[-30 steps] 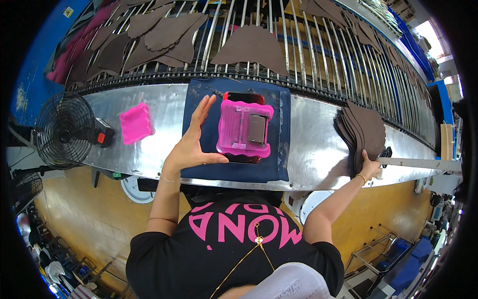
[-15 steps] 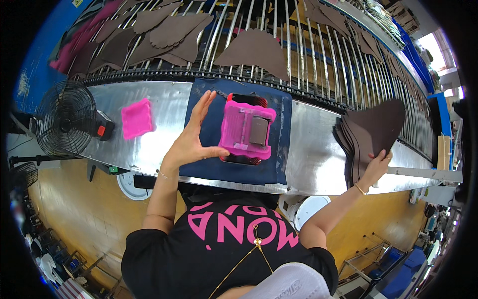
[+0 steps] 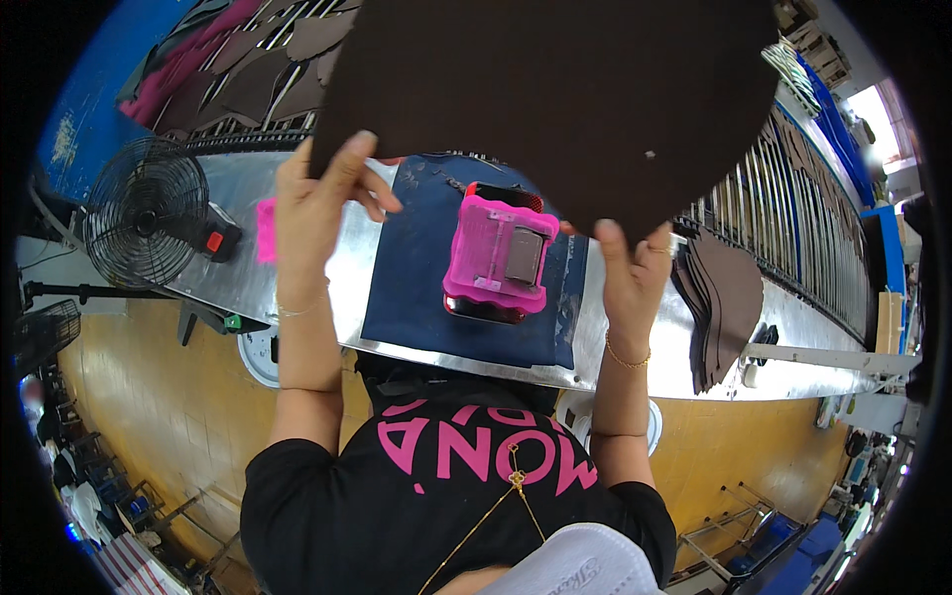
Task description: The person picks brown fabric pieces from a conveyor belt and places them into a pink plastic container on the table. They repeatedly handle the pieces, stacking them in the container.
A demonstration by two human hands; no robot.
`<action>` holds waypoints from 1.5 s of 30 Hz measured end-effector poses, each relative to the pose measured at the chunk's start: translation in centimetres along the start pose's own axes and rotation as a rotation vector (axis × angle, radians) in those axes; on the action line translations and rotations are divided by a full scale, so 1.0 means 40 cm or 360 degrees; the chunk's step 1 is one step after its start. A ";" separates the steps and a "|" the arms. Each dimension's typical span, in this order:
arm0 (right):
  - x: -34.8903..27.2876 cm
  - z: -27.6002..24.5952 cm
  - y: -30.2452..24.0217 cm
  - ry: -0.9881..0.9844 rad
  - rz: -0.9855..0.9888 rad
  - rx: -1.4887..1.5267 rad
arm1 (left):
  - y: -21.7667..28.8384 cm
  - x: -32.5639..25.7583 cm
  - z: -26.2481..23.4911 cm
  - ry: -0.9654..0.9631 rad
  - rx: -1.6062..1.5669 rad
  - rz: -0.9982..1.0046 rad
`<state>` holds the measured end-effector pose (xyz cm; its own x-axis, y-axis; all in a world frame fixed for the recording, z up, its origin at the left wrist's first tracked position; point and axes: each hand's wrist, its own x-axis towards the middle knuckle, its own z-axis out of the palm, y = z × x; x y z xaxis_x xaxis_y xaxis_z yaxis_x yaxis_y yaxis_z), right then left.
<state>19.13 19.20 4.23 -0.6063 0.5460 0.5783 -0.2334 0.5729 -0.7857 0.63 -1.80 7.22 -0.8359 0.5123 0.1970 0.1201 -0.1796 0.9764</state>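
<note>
A large dark brown cut sheet (image 3: 555,89), scalloped pieces of which lie about, is raised between my hands and fills the upper middle. My left hand (image 3: 322,203) pinches its lower left corner, some fingers bent. My right hand (image 3: 635,278) grips its lower right edge, thumb in front. Below the sheet, a pink wavy-edged plate (image 3: 476,248) with a grey-brown block (image 3: 525,255) on it sits over a black and red device (image 3: 486,312). These rest on a dark blue mat (image 3: 412,288).
A stack of brown sheets (image 3: 734,297) lies on the metal table (image 3: 595,347) at right. At left stand a black fan (image 3: 149,213) and a partly hidden pink piece (image 3: 266,230). Beyond is a rack of metal rods (image 3: 783,208) bearing brown pieces.
My right hand has taken a brown sheet from the stack and brought it left and up over the mat. My left hand has moved left and now holds its other corner.
</note>
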 end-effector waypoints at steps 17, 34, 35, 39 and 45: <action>-0.084 -0.097 0.096 -0.0547 -0.0008 -0.0522 | -0.051 -0.036 -0.085 -0.0303 0.0762 -0.0035; -0.140 -0.588 -0.078 0.0177 0.0865 -0.0635 | -0.081 0.049 0.351 -0.1129 0.1137 0.1211; -0.113 -0.597 -0.073 0.0224 0.0755 -0.0641 | -0.075 0.067 0.365 -0.1039 0.1111 0.1263; 0.057 -0.535 -0.073 0.0369 0.0599 -0.0480 | -0.036 0.166 0.365 -0.0518 0.1028 0.1344; 0.246 -0.245 0.150 0.0228 0.0711 0.0389 | 0.003 0.226 0.076 0.0258 0.1024 0.1008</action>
<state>19.22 34.01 7.37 -0.5812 0.7922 0.1863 -0.1571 0.1154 -0.9808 -5.26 5.37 9.41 -0.5713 0.3449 0.7447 0.8159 0.1404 0.5609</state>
